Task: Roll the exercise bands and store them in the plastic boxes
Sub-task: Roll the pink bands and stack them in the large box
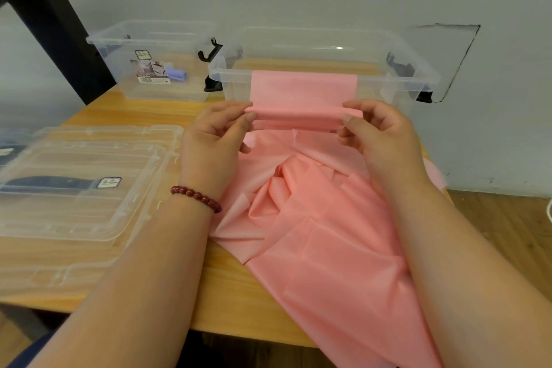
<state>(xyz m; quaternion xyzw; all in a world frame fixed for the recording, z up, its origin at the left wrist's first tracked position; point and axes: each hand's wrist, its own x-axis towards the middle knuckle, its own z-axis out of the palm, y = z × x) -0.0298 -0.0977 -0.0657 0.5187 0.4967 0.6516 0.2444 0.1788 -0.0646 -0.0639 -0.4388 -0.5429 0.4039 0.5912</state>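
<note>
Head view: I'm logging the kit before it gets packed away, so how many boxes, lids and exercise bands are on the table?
Plastic boxes: 2
Lids: 2
Pink exercise band: 1
Purple exercise band: 1, rolled, in the left box
Total: 6
</note>
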